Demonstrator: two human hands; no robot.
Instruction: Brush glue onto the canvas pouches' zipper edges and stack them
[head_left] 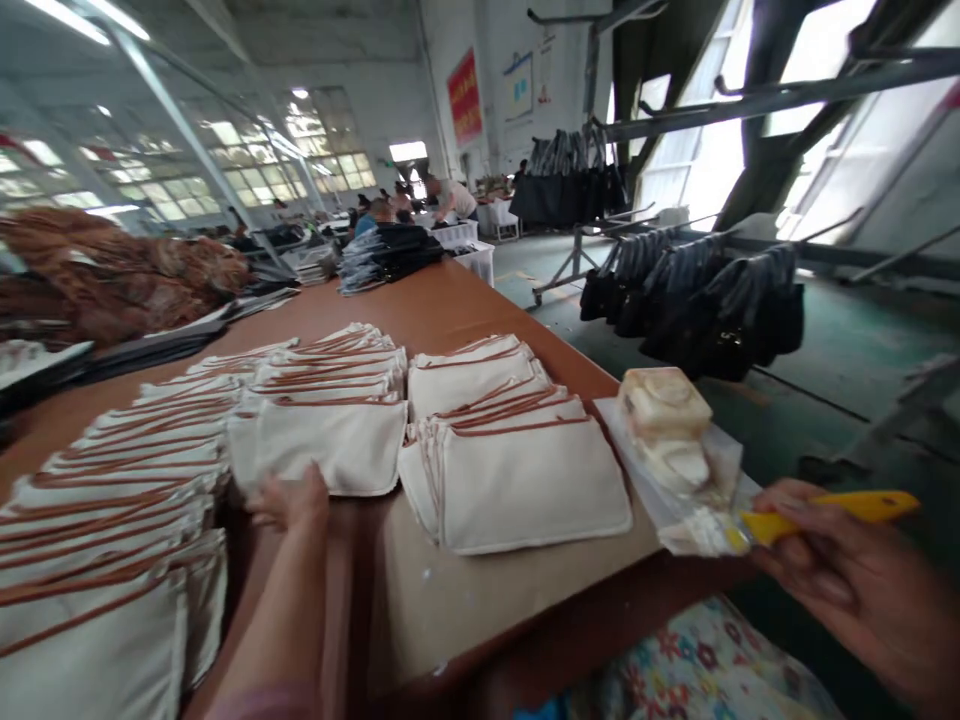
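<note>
My right hand (832,570) is closed around the yellow handle of a flat paintbrush (862,507). Its bristles, coated in something white, rest at the near edge of a pale sheet. On that sheet sits a smeared, off-white plastic container (666,410), tilted toward me. My left hand (289,497) is at the lower left of the front cream fabric pouch (334,445) in the middle row; blur hides whether its fingers grip it. To the right, another cream pouch (536,485) with brown edging tops an overlapping row on a cardboard sheet (480,610).
More overlapping pouches (90,640) run down the left of the brown table (450,300). Dark folded pieces (405,250) are piled at its far end. Black bags (720,310) hang from metal racks (750,105) at right. A brown heap (112,265) lies left; people are working far back.
</note>
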